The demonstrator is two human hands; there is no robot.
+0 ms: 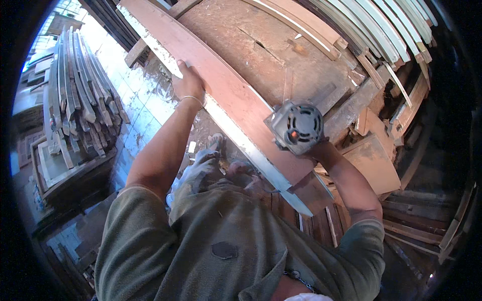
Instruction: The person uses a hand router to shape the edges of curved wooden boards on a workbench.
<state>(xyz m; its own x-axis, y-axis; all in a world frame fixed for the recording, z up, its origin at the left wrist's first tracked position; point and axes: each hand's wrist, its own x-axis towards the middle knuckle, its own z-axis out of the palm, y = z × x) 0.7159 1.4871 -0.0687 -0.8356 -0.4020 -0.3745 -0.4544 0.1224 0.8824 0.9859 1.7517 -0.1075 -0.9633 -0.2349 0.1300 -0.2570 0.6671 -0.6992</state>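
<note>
A long reddish-brown wooden board (221, 70) with a pale near edge runs slantwise from the far left towards my body. My left hand (189, 84) grips that edge partway along, fingertips over the board's face. A thin band circles the wrist. Towards the board's near end, my right hand (318, 148) holds a grey power tool (297, 126) with a round, slotted motor housing. The tool sits on or just over the board's right side; which, I cannot tell. Its body covers most of my right hand and hides its underside.
Beyond the board lies a dusty wooden work surface (216, 22) with scraps on it. Long pale strips (371, 30) are stacked at the far right. A pile of narrow slats (83, 95) stands to the left. Offcuts and a loose panel (374, 163) lie right of my right arm.
</note>
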